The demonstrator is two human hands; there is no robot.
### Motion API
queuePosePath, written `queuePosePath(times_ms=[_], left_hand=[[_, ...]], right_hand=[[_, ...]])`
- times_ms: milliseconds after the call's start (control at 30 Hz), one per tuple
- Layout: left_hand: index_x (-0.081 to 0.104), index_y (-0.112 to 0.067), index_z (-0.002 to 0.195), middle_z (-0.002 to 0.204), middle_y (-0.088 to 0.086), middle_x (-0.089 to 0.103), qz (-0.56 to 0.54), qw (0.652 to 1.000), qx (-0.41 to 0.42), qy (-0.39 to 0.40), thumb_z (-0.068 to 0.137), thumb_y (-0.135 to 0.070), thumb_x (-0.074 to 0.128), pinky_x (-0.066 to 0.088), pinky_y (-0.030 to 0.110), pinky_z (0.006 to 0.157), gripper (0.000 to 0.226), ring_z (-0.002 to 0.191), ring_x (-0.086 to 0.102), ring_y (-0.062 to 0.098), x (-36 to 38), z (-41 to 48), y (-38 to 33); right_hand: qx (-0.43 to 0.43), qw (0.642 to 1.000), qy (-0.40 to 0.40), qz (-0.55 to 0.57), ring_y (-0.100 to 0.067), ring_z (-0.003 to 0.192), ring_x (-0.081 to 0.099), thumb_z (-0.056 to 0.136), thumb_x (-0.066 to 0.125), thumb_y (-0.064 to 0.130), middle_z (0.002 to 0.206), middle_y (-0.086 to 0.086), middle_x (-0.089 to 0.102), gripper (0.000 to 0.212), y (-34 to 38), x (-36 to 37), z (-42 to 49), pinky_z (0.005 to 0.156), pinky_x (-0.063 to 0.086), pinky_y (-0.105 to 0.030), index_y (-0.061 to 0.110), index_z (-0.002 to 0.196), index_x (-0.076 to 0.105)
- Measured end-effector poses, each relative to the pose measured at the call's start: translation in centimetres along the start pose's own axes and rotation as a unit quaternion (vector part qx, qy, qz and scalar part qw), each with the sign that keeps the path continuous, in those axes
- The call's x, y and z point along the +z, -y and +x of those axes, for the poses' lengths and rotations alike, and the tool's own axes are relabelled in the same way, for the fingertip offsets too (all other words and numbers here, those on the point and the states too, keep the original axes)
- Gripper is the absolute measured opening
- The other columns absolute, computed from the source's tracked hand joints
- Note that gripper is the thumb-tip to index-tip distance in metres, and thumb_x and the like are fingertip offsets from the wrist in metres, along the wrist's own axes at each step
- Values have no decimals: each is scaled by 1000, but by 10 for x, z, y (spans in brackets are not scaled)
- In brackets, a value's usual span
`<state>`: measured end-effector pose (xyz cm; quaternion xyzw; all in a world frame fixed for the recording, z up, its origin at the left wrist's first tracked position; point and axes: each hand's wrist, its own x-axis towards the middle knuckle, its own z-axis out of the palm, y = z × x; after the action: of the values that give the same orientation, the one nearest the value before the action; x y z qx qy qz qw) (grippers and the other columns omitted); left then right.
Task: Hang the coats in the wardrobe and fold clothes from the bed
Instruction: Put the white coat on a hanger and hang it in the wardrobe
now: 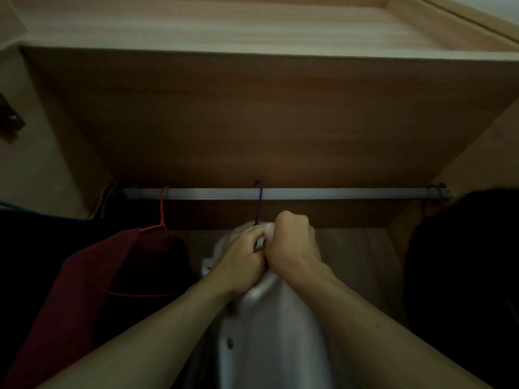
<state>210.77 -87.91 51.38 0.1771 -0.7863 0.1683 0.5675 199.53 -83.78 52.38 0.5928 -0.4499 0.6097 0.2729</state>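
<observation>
Home bedroom wardrobe interior, wooden panels (252, 113), metal hanging rail (309, 193), garments on wire hangers (162, 217), dim light

The rail (280, 193) runs from 9 to 3 o'clock, under the shelf (252, 108). A hanger (259, 203) hooks over its middle, and the shirt (269, 332) hangs below at 6 o'clock. The left hand (241, 262) and right hand (292, 242) touch side by side, gripping the shirt's collar. A second hanger (161, 217), at 9 o'clock of the first, bears a garment (84, 290). More clothes (463, 276) hang at 3 o'clock.

A dark metal fitting (9, 119) sits on the pale panel (33, 158) at the far left edge.
</observation>
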Motion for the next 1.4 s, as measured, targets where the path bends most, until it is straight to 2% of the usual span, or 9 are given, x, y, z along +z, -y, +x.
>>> queuePosePath(times_ms=[200,267,467,567,767,867,1000,1233,1400], left_hand=[[52,-30,135,136,-14,52,-2,1000,-10,-26,96,-9,52,33,-1,92,44,119,47,-13,-3,-36,4],[42,-28,144,145,-12,45,2,999,-28,-34,99,-16,50,33,3,100,47,126,41,-11,-3,-49,1],[36,-19,150,155,-6,36,73,996,45,-32,96,-16,57,20,18,117,57,141,28,0,-11,-77,-20],[41,-17,147,153,-3,40,115,991,48,-42,94,-18,60,22,33,119,56,142,31,7,-16,-81,-30],[45,-21,145,150,-6,42,57,997,11,-46,96,-26,58,28,29,117,51,137,34,2,-13,-93,-49],[50,-24,142,146,-10,46,27,998,11,-50,95,-33,58,34,32,114,48,134,38,0,-10,-106,-54],[53,-31,137,140,-16,48,10,1000,8,-26,81,-54,63,42,28,104,62,128,44,-1,-16,-114,-59],[69,-17,106,97,-7,55,133,980,86,-125,89,-17,65,44,24,70,18,85,55,10,-21,-114,-69],[68,-11,100,91,-3,50,190,968,95,-135,87,-8,65,46,23,60,14,74,51,11,-32,-124,-65]], right_hand=[[-37,999,30,5,-15,60,33,89,58,19,74,1,38,29,7,9,-25,64,38,-30,22,67,40],[-61,996,65,3,-14,66,37,91,59,20,95,-4,44,5,10,6,-35,69,36,-30,16,91,55],[-168,983,76,-24,-30,125,45,93,49,16,147,-15,29,64,-2,0,-80,101,40,-33,3,149,20],[-172,982,81,13,-20,132,40,98,44,17,151,-9,31,61,-9,-12,-97,108,33,-25,9,152,18],[-160,982,51,87,14,101,34,103,37,24,151,-1,32,50,-18,-30,-120,81,15,13,14,151,26],[-148,984,26,98,5,114,35,101,41,24,148,-2,38,50,-23,-38,-125,83,15,13,13,149,30],[-117,987,-3,112,3,98,39,99,46,22,131,-2,54,43,-23,-55,-124,71,24,12,16,141,42],[-160,986,20,32,2,96,34,100,48,23,134,-4,54,40,-11,-67,-116,73,26,0,15,139,45],[-167,983,61,-39,4,108,32,98,50,35,150,0,30,67,-9,-59,-124,84,15,10,19,153,15]])
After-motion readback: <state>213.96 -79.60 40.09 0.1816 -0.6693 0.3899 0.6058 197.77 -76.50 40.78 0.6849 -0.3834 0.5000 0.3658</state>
